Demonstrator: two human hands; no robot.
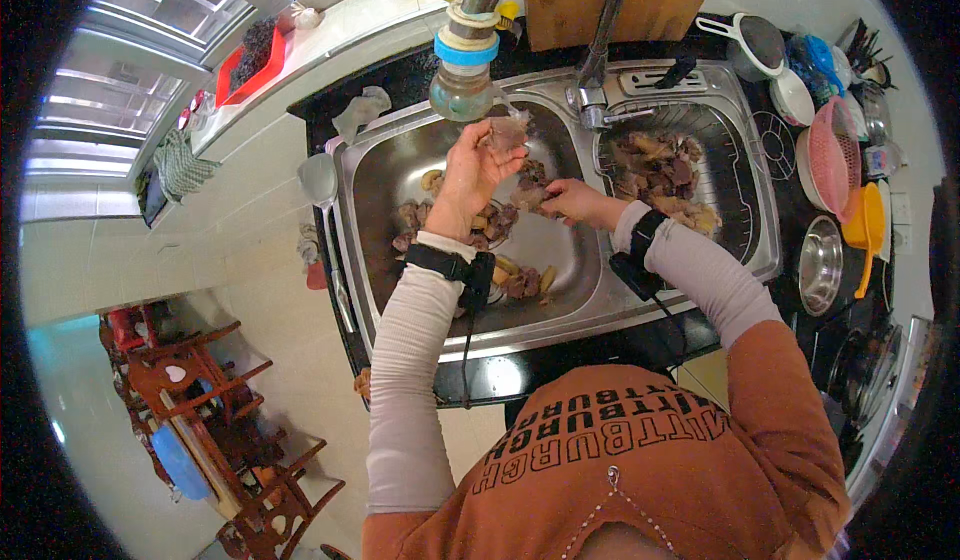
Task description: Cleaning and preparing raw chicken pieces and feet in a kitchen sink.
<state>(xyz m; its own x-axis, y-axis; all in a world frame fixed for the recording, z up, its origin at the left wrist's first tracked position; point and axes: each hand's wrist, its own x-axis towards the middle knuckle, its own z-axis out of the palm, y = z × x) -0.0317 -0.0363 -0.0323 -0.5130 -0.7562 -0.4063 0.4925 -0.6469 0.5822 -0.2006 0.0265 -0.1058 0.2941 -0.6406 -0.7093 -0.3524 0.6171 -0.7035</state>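
Note:
Below the running tap, my left hand [474,177] grips a brownish piece of meat [507,132], and water splashes over it. Slightly lower and to the right, my right hand [581,202] pinches another piece of meat [529,197] above the left sink basin [566,260]. More meat chunks [499,222] lie on the basin floor, partly hidden by my left wrist. In the right basin, a wire drain basket [735,185] holds a heap of meat pieces [656,166]. The tap [466,54] ends in a clear filter head with a blue ring.
A second tap [595,102] stands between the basins. A long-handled spatula [330,222] rests along the left sink edge. Crowding the right counter are a pink strainer [834,156], a yellow ladle [864,222] and a steel bowl [820,264]. A wooden board [619,1] leans behind the sink.

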